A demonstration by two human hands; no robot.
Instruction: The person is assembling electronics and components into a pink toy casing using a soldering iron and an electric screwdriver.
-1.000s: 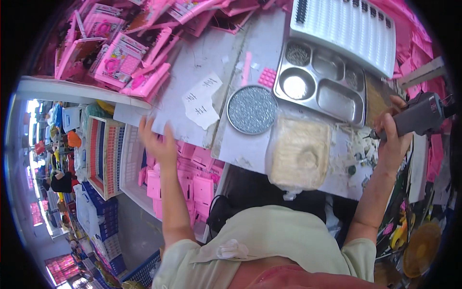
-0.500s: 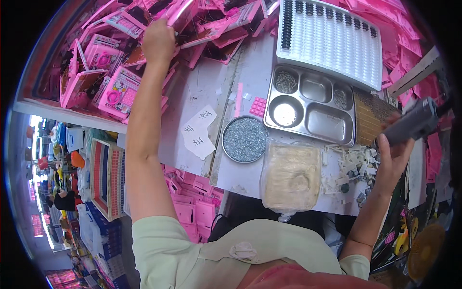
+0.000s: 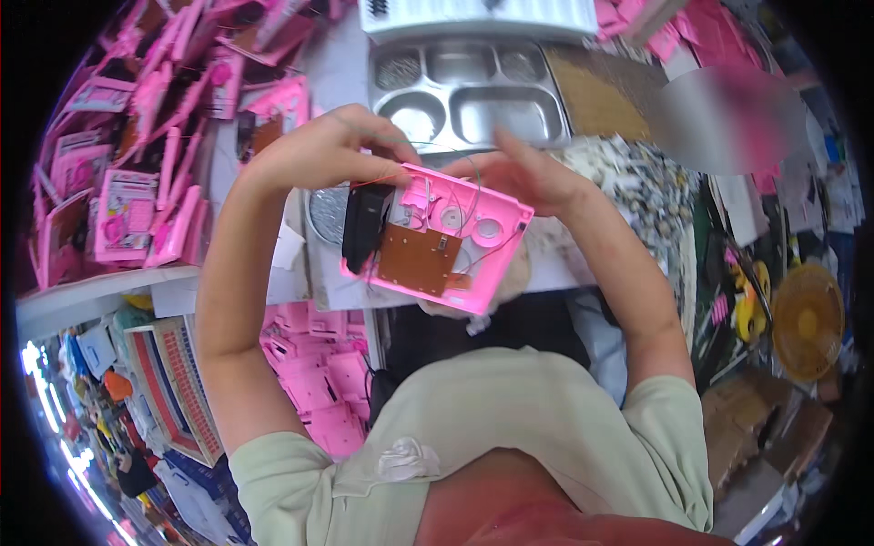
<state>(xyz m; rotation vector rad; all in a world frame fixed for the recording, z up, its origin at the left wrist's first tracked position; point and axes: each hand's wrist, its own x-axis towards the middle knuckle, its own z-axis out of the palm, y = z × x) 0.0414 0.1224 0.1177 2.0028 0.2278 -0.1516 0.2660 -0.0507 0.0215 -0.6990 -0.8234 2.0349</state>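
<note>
Over the table's near edge I hold a pink plastic casing [image 3: 496, 268], its inside turned up. A brown circuit board [image 3: 419, 259], thin wires and a black part [image 3: 366, 223] sit in it. My left hand [image 3: 350, 150] is closed on the far left edge, by the black part. My right hand [image 3: 528, 173] is at the far edge with its fingers apart, some partly hidden behind the casing. Beneath it, a round dish of small metal bits [image 3: 326, 218] and a yellowish bagged block [image 3: 514, 278] are mostly covered.
Beyond my hands stand a steel compartment tray [image 3: 553, 91] and a white ribbed tray [image 3: 482, 20]. Pink casings [image 3: 127, 214] crowd the left; more lie below the table [image 3: 319, 382]. Small white pieces [image 3: 628, 173] lie at right, near a blurred grey shape [image 3: 728, 118] and a fan [image 3: 807, 323].
My left hand has come back from the pile at the far left with a pink casing. My right hand has let go of the dark grey cylindrical tool and moved left to the casing.
</note>
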